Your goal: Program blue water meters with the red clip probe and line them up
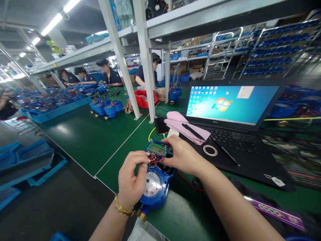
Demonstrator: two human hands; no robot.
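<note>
A blue water meter [160, 191] with a round white dial and a brass end lies on the green bench before me. Above its dial sits a green circuit board with a small display [155, 149], tilted toward me, and red, white and other thin wires [155, 158] run below it. My right hand [182, 154] grips the board's right side between thumb and fingers. On the left, the thumb and fingertips of my left hand [134, 179] are pinched together at the wires; the exact wire between them is too small to make out.
An open laptop [225, 107] stands at the right, with pink cloths [185, 125], a black pen [193, 131] and a phone [161, 126] beside it. Further back are more blue meters [107, 107], a red bin [145, 98] and shelf posts [146, 63]. Several people sit along the bench.
</note>
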